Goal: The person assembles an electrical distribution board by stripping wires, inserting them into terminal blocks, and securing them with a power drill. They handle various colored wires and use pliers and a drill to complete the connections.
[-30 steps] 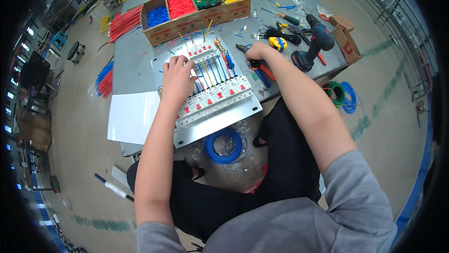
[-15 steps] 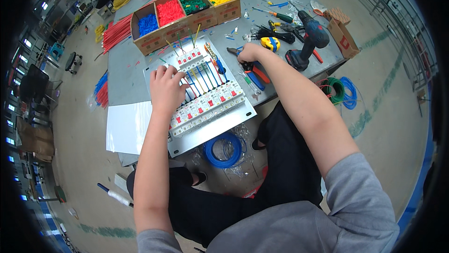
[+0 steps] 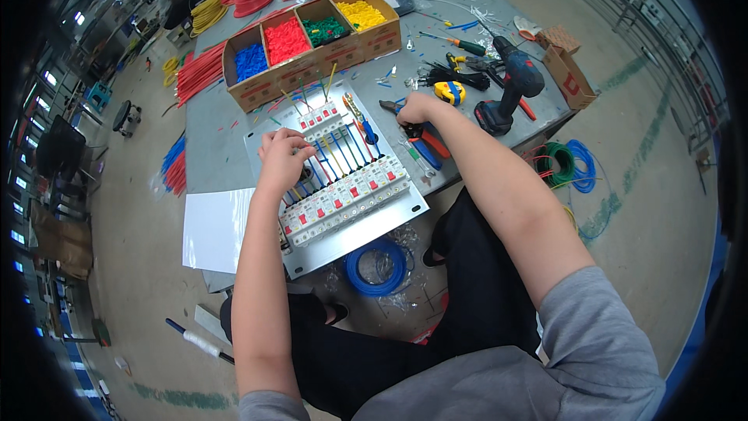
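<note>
Near the front edge of the desk (image 3: 220,164), left hand (image 3: 284,158) still curled over the breaker panel (image 3: 343,199), right hand (image 3: 415,109) at the pliers (image 3: 389,105), can't tell either grip; wires (image 3: 355,143) look unchanged, so no progress lol.

My left hand (image 3: 282,158) and right hand (image 3: 415,109) are bare; I wear a grey short-sleeved shirt (image 3: 475,382), black trousers (image 3: 487,288) and low dark shoes (image 3: 340,313).
</note>
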Demonstrator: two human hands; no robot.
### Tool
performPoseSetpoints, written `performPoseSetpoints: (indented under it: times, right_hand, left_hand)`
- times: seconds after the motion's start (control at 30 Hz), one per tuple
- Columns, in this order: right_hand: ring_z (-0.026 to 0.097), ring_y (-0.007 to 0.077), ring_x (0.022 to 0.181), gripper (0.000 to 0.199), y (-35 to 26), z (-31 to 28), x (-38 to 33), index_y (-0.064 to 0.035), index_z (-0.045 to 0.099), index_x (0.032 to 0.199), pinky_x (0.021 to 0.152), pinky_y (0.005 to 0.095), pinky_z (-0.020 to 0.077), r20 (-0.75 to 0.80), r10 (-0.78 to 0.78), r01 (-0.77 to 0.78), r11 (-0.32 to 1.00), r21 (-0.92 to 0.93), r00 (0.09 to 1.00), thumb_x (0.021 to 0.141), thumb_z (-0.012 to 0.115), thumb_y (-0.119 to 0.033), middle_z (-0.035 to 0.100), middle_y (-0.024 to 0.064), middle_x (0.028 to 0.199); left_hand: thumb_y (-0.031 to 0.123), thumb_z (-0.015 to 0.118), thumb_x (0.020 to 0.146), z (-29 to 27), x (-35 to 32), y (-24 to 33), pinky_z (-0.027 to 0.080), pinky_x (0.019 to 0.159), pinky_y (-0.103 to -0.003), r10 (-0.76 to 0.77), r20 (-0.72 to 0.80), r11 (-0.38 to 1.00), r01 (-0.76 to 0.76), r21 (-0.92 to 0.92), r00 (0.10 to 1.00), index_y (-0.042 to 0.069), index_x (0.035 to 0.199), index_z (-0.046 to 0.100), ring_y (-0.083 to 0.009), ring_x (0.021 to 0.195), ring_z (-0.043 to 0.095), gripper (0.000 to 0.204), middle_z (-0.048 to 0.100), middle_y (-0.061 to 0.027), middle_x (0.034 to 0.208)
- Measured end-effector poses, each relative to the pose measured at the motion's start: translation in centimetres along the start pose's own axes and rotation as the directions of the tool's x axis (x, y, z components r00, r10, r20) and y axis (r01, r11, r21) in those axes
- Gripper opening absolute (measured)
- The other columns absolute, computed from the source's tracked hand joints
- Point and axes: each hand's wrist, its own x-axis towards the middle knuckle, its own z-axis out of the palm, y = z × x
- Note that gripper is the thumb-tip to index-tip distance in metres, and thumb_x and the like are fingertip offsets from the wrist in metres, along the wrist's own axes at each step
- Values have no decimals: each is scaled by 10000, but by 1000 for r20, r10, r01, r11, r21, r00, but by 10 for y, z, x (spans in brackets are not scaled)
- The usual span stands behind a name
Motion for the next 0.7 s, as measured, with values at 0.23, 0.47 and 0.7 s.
performPoseSetpoints:
  times: [0.23,0.47,0.7]
  right_hand:
    - [777,359,1002,474,-9,-7,-10,8,834,1041,865,433,613,48,-6,10,995,-100,999,752,796,-366,809,224,1125]
    - [775,354,1136,492,-31,-20,-32,-42,818,1235,956,464,624,141,20,10,978,-209,990,804,790,-278,785,190,1291]
    - [494,359,1539,647,-31,-27,-42,-109,687,1497,1225,500,416,-76,106,-118,979,-168,991,872,781,-252,536,167,1657]
  left_hand:
    - [178,757,979,18,9,2,287,1147,-462,38,-31,997,-35,71,999,77,934,814,-285,1246,524,124,737,-11,1170]
    - [173,663,1018,18,5,-4,253,1153,-469,40,-3,988,-40,149,999,57,931,812,-275,1235,535,207,757,-32,1126]
    - [263,659,1097,-27,18,9,495,640,-304,-66,-487,956,-86,-282,871,26,1060,829,-117,676,617,294,722,-53,773]
